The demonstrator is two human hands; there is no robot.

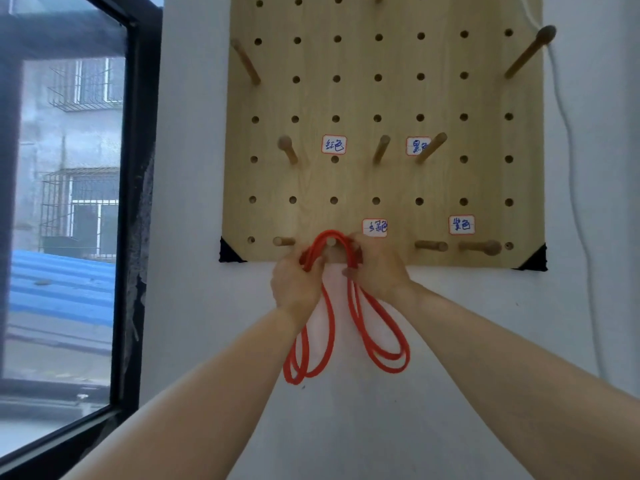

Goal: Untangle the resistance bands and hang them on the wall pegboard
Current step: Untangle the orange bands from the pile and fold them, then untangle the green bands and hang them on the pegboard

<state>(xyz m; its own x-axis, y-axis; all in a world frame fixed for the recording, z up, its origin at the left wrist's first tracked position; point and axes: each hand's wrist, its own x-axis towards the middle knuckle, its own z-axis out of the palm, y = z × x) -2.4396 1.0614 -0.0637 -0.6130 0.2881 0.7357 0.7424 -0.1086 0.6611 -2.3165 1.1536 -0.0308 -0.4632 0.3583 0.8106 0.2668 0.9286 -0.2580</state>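
At bottom row of light wooden wall pegboard [398, 98], we hold red rubber resistance band [327, 233] draped over short wooden peg [331, 241]. Our left hand [297, 284] curls round left strands; our right hand [379, 271] grasps right strands. Band loops dangle below against white wall [194, 202]. Dark-framed window [69, 168] at left.

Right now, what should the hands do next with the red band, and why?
Probably loosen both hands and let it hang. The red band already arches over a peg in the bottom row of the pegboard. The left hand and right hand grip it on either side, and its loops dangle freely below.
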